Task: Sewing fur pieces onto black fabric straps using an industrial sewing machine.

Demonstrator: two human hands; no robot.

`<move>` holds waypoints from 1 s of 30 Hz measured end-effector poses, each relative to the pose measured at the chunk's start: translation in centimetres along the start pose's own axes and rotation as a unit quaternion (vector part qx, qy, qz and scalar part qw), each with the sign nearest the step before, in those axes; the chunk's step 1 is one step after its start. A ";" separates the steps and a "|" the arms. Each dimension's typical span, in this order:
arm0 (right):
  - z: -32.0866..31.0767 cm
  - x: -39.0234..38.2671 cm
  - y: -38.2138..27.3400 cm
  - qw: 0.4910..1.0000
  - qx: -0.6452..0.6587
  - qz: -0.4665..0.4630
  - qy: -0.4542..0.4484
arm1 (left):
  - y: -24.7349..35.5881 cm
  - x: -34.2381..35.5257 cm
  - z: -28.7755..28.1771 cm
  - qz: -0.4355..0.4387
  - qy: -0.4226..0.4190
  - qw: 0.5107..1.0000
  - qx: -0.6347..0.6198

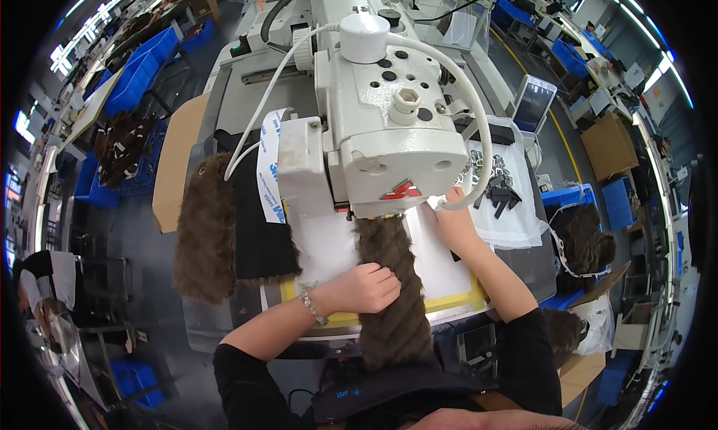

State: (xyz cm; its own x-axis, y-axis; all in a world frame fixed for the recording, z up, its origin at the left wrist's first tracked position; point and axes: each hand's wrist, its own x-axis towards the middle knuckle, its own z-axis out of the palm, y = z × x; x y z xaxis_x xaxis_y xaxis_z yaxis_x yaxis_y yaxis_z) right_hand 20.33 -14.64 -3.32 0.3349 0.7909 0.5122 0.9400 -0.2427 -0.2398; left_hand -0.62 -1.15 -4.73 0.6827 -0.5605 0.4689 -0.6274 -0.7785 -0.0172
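A long strip of brown fur [394,327] runs from under the head of a white industrial sewing machine [396,164] down toward my lap. My left hand [374,288], a beaded bracelet at its wrist, lies on the strip with its fingers curled closed against the fur. Beside the machine head, my right hand [453,219] reaches in to the right of the strip. Its fingertips are partly hidden by the head and a looping white cable [485,131], so what they touch does not show. White sheet material [321,243] with a yellow border lies beneath the strip.
Left of the machine lie more brown fur [203,235] and a black-faced piece [258,239]. To the right, metal clips and black buckles [502,194] rest on a white plastic sheet [516,232], near a small screen [535,105]. Blue crates [142,67] stand farther off.
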 end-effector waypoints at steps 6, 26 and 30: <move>0.5 -0.4 1.0 1.000 0.003 0.007 -0.027 | -0.2 0.4 0.0 0.000 0.026 1.000 0.009; -4.8 -0.3 1.0 0.981 -0.050 0.107 -0.153 | -0.2 -0.1 -0.3 -0.017 -0.005 1.000 -0.025; -4.0 -0.8 2.2 0.978 -0.031 0.117 -0.172 | -0.3 0.2 -0.5 -0.015 -0.010 1.000 -0.022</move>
State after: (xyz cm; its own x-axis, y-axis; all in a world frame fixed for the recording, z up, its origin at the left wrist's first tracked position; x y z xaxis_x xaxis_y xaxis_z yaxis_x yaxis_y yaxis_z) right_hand 22.41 -18.02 -0.99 0.5097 0.8490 0.1393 0.8459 -0.4650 -0.2614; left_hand -0.51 -0.87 -4.15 0.7085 -0.5430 0.4506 -0.6224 -0.7819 0.0364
